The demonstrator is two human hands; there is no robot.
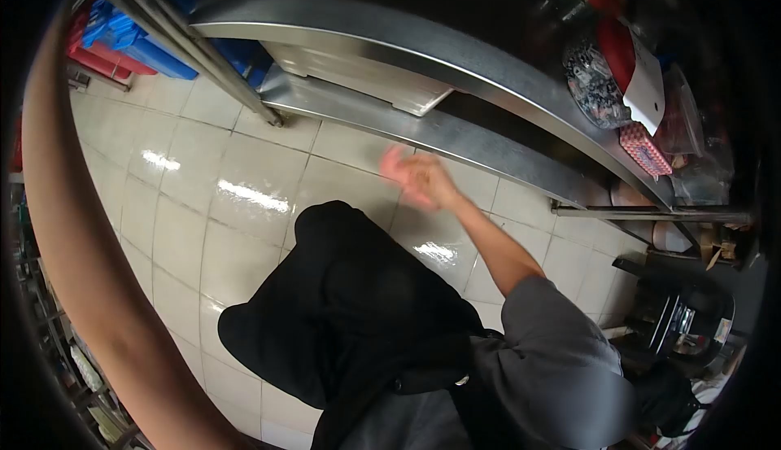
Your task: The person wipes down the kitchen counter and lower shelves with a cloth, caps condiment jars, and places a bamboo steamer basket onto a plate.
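Note:
Above the floor, in front of my knees, my right hand is closed around a pink cloth, which is smeared by motion. Nearest to that hand is the low metal shelf of a steel work table. My left arm reaches up along the left edge of the view, and the hand itself is out of sight. My lap, in a black apron, fills the middle.
A white tub sits on the low shelf. Blue and red containers stand at the upper left, beside a metal leg. A jar of small items rests on the table at right. Glossy tiles cover the floor.

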